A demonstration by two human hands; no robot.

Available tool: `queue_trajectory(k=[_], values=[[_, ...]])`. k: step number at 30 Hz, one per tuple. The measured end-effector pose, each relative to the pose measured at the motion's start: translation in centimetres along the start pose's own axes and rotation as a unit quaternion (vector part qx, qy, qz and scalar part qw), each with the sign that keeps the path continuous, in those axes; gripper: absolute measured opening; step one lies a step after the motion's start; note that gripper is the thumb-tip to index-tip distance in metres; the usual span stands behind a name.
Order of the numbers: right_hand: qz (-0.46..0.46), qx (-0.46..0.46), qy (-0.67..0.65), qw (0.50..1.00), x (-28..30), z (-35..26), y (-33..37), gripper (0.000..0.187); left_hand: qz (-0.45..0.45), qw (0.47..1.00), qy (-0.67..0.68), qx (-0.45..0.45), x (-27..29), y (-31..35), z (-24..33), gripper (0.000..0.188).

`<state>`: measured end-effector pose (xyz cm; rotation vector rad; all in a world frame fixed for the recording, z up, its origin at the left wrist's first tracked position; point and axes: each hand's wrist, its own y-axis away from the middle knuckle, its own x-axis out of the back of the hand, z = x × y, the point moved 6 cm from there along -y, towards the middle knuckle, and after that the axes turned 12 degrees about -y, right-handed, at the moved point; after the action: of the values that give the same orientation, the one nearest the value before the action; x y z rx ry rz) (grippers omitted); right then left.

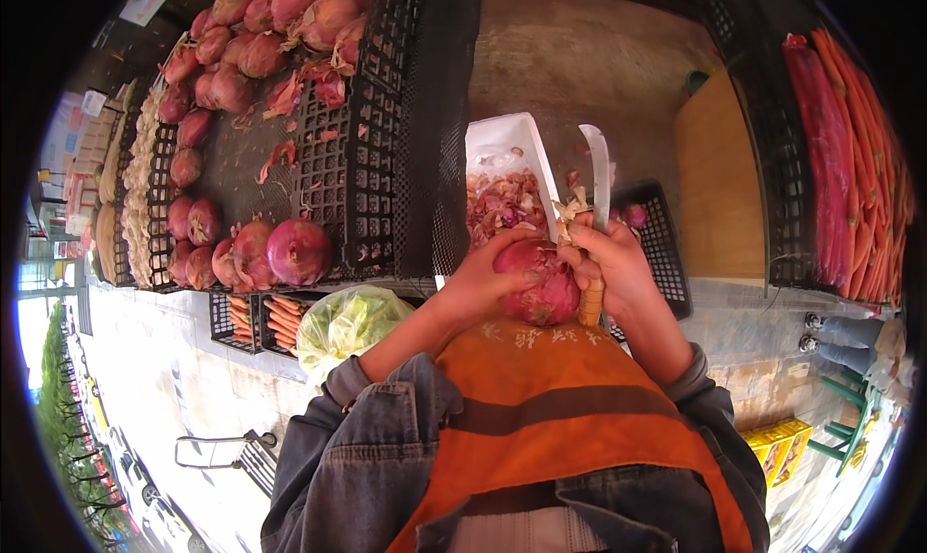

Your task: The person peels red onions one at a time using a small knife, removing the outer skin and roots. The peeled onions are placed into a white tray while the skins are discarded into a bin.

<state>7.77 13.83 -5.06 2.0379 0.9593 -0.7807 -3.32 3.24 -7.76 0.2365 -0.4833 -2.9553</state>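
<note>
In front of my orange apron [570, 389], my left hand [480, 281] is closed round a large red onion [541, 287]. My right hand [618, 261] grips a knife [598, 162] with a curved blade pointing away from me; its yellowish handle shows below the fingers. Thumb and fingers of that same hand touch the onion's right side, beside a tuft of dry, pale onion skin [572, 208]. Just beyond my hands stands a white box [526, 133] holding many loose peelings [502, 200].
At the left, a black crate [377, 118] displays red onions [299, 252], with garlic [140, 181] farther out. To the right are carrots [859, 167] and a brown panel [715, 176]. A dark basket [661, 234] sits low behind my right hand. Bagged cabbage [352, 326] lies near my left forearm.
</note>
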Motion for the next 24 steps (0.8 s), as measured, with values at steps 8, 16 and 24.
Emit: queue_trajectory(k=[8, 16, 24], values=[[0.088, 0.238, -0.041, 0.966, 5.9, -6.1, -2.5, 0.007, 0.002, 0.972, 0.234, -0.029, -0.6, 0.2, -0.8, 0.048], [0.123, 0.132, 0.367, 0.913, 7.5, -0.6, -6.3, 0.044, 0.064, 0.949, 0.308, 0.015, 0.0, 0.1, 1.5, 0.054], [-0.035, 0.157, 0.269, 0.950, 0.1, 0.0, -0.9, 0.046, 0.014, 0.950, 0.311, -0.027, 0.1, 0.6, 2.8, 0.049]])
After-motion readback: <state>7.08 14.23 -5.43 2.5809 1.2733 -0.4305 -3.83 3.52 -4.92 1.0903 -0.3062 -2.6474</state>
